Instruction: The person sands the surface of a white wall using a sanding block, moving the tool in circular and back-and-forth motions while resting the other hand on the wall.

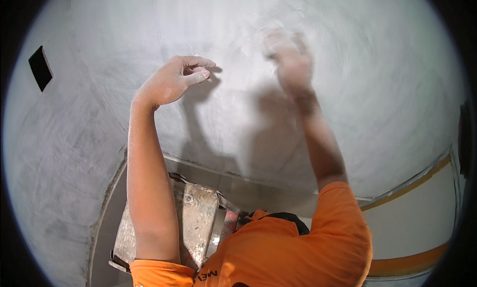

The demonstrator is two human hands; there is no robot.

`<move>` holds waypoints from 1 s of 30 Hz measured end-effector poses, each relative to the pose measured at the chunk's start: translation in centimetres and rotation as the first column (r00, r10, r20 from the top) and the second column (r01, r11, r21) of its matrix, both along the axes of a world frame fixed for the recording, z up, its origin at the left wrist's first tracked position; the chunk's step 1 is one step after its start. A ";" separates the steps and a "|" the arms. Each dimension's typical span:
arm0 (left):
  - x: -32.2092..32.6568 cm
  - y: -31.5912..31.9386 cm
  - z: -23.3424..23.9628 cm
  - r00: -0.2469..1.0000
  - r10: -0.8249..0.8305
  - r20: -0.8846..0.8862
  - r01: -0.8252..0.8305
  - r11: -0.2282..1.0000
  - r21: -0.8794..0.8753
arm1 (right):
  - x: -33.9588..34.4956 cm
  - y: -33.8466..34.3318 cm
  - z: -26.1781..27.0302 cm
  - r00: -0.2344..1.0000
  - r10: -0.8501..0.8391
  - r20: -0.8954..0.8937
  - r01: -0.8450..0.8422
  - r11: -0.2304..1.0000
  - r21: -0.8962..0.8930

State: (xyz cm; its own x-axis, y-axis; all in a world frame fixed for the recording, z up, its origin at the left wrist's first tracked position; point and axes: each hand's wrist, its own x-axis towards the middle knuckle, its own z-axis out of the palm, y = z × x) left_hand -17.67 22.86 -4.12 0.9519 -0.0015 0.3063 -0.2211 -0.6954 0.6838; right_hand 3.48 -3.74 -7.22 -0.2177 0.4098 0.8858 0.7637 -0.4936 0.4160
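Note:
My left hand (177, 80) is raised at the wall, coated in pale dust. Its fingers are bent and a little apart, with nothing seen between them; the fingertips are close to the surface, but touching is hard to tell. My right hand (294, 69) is up against the skim-coated wall (231, 112), strongly blurred. Something pale with a darker edge may be under its fingers, but the blur hides what it is. Grey-white, streaky plaster covers the wall, with both arms' shadows falling on it.
Below my left arm stands a worn, paint-spattered wooden stepladder or stand (199, 205). A dark rectangular opening (41, 68) is cut in the wall at left. An orange-brown band (406, 264) crosses a pale panel (413, 212) at lower right. Floor (257, 192) shows beneath the wall's edge.

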 end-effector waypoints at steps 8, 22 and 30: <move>0.0 -0.1 -0.3 1.000 -0.012 0.004 0.012 1.000 -0.013 | -1.7 2.0 -1.1 0.990 0.022 0.137 0.001 0.987 -0.159; -0.8 -1.1 0.8 1.000 -0.004 0.007 0.004 1.000 0.017 | -1.0 -1.1 3.5 0.989 0.138 -0.051 -0.106 0.906 0.411; -0.3 -1.1 0.3 0.998 -0.052 -0.037 0.052 0.999 -0.002 | -1.1 1.3 2.6 0.998 0.052 0.026 -0.055 0.993 0.108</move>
State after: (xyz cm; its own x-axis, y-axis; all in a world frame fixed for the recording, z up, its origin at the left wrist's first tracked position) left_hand -17.98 21.76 -3.79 0.9613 -0.0512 0.2707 -0.2315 -0.6829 0.6929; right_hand 2.39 -2.42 -4.67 -0.2580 0.2989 0.9187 0.7810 -0.4953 0.3805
